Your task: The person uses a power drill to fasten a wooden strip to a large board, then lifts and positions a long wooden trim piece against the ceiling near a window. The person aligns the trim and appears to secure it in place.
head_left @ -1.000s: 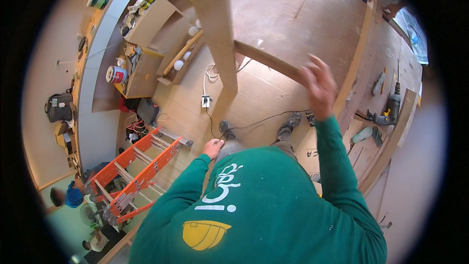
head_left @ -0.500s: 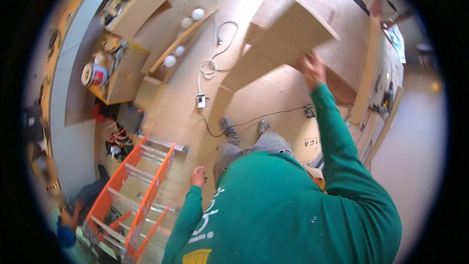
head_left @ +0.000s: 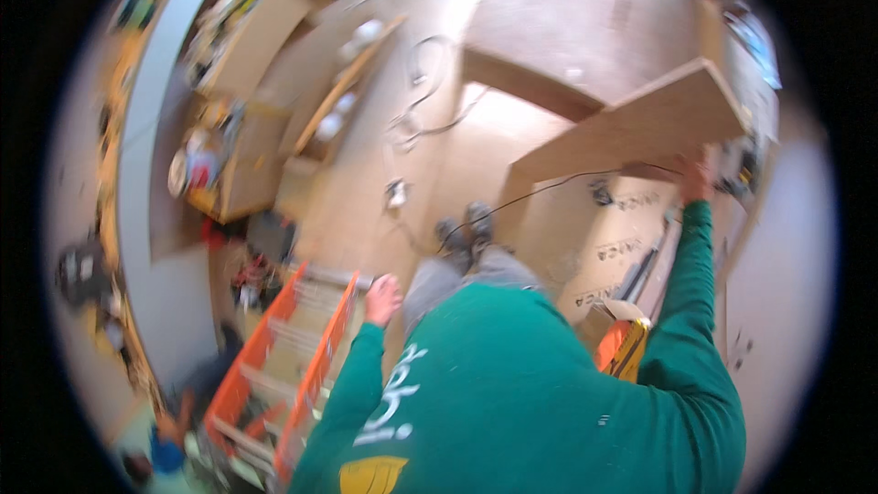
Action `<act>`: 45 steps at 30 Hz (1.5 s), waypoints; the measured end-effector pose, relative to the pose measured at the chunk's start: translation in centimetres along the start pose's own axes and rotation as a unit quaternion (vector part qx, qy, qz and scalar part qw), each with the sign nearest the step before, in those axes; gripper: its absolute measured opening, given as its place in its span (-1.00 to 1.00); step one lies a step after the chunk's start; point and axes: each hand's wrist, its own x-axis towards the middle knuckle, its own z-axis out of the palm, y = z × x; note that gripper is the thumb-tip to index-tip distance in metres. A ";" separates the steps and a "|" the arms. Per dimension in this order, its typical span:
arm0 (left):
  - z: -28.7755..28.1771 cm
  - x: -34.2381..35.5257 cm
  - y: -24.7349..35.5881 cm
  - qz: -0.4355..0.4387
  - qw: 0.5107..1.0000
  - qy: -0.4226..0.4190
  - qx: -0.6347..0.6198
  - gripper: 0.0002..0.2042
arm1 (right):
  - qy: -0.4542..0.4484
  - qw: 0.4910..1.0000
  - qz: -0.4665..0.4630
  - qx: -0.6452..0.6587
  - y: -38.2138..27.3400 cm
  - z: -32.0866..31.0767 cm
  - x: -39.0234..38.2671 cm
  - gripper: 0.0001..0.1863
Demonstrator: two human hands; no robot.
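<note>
One wooden board hangs tilted at the right, in front of the near edge of the one large table. The right hand meets the board's near edge toward its right end; its fingers are blurred and partly hidden, so I cannot tell whether they clasp it. The left hand is released, fingers loosely curled, beside the near end of one orange stepladder.

Two shoes stand on the floor, with one black cord running rightward from them. Farther left are one white power socket, four white globes in a row, blurred, and two brown boxes loaded with supplies. One person in blue is at the near left, past the ladder.

Half a second ago the board was farther left, across the table's near left part; now it and the right hand are well over to the right. The shoes, then apart, are now close together, and more of the printed brown sheet on the floor shows.
</note>
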 end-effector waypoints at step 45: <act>23.0 19.2 54.2 0.669 0.338 -0.135 0.647 -0.08 | 0.146 0.788 -0.014 -0.598 -1.9 10.6 1.1 -0.31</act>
